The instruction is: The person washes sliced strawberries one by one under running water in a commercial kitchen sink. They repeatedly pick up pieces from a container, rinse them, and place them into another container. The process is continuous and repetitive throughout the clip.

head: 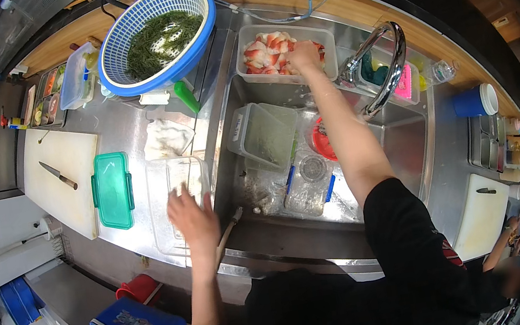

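Note:
My right hand (305, 56) reaches into a translucent plastic tub (284, 24) at the back of the sink. Its fingers are down among red-and-white pieces of surf clam (267, 50); whether they pinch a piece is hidden. My left hand (194, 219) hovers, fingers spread and holding nothing, over a clear plastic container (156, 198) on the steel counter. Beside that container lies a green plastic lid (114, 192). A crumpled white cloth (166, 137) sits just behind it.
The steel sink (299, 257) holds a clear tub (266, 134), a blue-clipped lid (306, 196) and a red strainer (322, 142). A chrome faucet (395, 72) arches at right. Leftward are a knife (59, 176) on a cutting board (36, 150) and a basket of sea grapes (111, 58). Another person works far right.

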The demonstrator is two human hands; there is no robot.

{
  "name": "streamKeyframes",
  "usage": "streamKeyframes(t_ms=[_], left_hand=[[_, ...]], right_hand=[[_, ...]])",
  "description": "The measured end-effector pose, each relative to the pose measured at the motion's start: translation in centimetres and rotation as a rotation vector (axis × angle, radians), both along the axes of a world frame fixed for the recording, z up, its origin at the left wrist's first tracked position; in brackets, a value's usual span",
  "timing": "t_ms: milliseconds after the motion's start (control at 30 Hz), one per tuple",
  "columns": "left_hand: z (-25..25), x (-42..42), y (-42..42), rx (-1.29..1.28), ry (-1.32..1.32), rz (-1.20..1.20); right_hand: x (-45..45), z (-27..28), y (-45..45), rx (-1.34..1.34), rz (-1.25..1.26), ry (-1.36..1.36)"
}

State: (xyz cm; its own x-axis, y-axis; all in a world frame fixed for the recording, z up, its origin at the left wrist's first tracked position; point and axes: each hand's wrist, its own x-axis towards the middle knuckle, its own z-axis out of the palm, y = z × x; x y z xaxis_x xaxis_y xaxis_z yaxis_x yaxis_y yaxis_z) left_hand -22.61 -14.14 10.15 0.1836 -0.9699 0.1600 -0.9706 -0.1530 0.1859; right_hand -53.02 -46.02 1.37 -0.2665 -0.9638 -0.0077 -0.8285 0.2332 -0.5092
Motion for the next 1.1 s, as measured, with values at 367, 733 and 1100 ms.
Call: streamKeyframes(t_ms=[367, 733, 1100], left_hand=[[-3.5, -21.9, -14.3, 0.479, 1.673, -0.279], [-0.3, -28.1, -9.6, -0.017, 1.054, -0.305], [-4.0, -28.0, -9.8, -0.063, 1.342, -0.202]], right_hand=[[-2.9, 6.1, 21.6, -0.373, 0.091, -0.282], [-7.5, 5.6, 24.5, -0.212, -0.213, -1.34], [-6.8, 5.6, 24.7, -0.162, -0.167, -1.361]])
